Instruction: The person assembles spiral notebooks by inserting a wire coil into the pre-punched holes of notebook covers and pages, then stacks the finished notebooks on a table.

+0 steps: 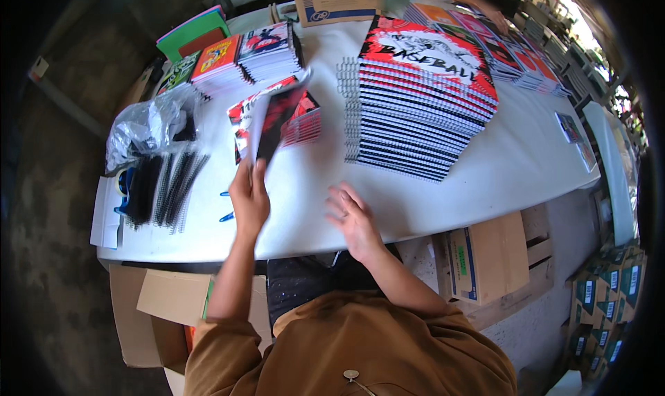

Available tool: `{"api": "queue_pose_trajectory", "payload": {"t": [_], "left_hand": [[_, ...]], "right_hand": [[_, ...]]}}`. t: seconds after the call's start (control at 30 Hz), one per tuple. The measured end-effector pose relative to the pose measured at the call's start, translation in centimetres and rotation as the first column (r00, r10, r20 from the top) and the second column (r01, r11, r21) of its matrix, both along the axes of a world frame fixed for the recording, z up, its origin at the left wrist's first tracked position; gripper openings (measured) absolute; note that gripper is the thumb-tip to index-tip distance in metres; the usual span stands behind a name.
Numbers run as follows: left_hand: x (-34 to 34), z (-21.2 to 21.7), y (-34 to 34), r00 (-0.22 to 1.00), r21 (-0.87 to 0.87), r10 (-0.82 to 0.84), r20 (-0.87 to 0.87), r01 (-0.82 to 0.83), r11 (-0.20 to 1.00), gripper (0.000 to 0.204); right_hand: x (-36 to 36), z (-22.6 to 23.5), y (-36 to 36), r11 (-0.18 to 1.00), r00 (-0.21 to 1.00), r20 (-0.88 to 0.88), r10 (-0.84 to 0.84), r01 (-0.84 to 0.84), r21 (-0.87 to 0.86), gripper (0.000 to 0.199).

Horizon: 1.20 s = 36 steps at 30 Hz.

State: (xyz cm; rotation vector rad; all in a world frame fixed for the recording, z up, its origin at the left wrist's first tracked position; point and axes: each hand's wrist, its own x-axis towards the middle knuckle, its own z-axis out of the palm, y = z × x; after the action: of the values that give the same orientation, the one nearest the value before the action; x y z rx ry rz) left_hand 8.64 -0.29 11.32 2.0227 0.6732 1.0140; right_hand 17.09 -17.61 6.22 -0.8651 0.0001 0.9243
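Booklet (280,119) is pinched in left hand (251,201), right hand (355,221) half-open, empty; creases could be caused by striking the eleven-o'clock pile (305,127).

A white-covered table (512,174) is standing on a grey floor (526,334) while bright light (571,12) is glowing at upper right.

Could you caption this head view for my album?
Left hand holding a blurred booklet, right hand empty, near a big stack of spiral notebooks.

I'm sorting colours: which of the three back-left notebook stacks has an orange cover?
The middle stack, orange on top, between the green stack and the dark-blue stack.
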Motion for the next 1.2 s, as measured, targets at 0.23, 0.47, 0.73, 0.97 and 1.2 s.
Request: {"api": "queue_pose_trajectory", "payload": {"t": [0.23, 0.47, 0.73, 0.97, 1.2], "left_hand": [[-5.2, 1.0, -4.1, 0.831, -0.48, 0.1, 0.548, 0.214, 0.851, 0.05], [-5.5, -6.7, -0.8, 0.967, -0.61, -0.141, 0.211, 0.244, 0.754, 0.028], [-8.1, -5.9, 10.0, 0.824, 0.378, 0.311, -0.473, -0.129, 0.917, 0.035], [-11.4, -7.0, 18.5, 0.566, 0.354, 0.453, -0.689, -0.283, 0.891, 0.037], [-12.0, -6.9, 19.1, 0.559, 0.584, 0.6, -0.572, -0.236, 0.776, 0.034]], "right_hand": [[3.7, 3.3, 0.1, 0.959, 0.825, 0.559, -0.082, -0.088, 0.271, 0.02], [5.0, 2.5, 0.0, 0.954, 0.635, 0.739, 0.225, -0.297, -0.035, 0.021], [4.4, 1.3, -0.3, 0.961, 0.551, 0.801, 0.233, -0.259, -0.101, 0.024], [5.2, 1.7, -0.7, 0.972, 0.536, 0.821, 0.193, -0.218, -0.086, 0.021], [5.4, 1.3, -0.3, 0.951, 0.422, 0.871, 0.252, -0.277, -0.141, 0.032]]}}
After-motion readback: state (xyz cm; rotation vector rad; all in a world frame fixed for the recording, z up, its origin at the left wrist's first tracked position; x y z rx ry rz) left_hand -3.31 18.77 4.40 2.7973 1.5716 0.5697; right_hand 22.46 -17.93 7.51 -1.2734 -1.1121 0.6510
